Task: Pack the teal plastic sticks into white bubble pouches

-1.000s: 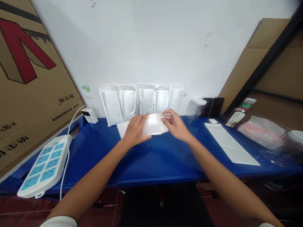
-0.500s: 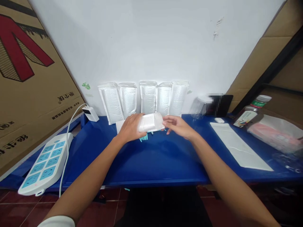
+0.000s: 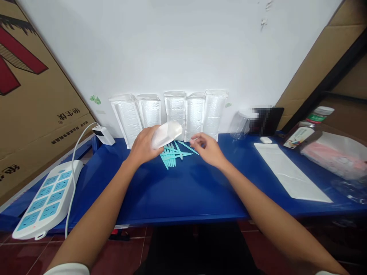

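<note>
My left hand (image 3: 145, 146) is closed around one end of a white, partly translucent packet (image 3: 169, 133), which is tilted with its free end up and to the right. What the packet contains cannot be made out. Below it, thin teal plastic sticks (image 3: 171, 159) lie in a loose, crossing pile on the blue table. My right hand (image 3: 208, 148) hovers just right of the pile, apart from the packet. Its thumb and forefinger tips come together in a pinch, and anything between them is too small to tell.
Several silvery padded mailers (image 3: 215, 114) lean against the wall. On the right lie a flat white mailer (image 3: 289, 172), a bottle (image 3: 304, 130) and a pink-filled bag (image 3: 338, 156). A clear jar (image 3: 240, 124) stands behind. A power strip (image 3: 47, 198) and white charger (image 3: 103, 135) are left.
The packet has shifted left and tilted up in my left hand. My right hand has come off its end and its fingers have curled in. More teal sticks show underneath.
</note>
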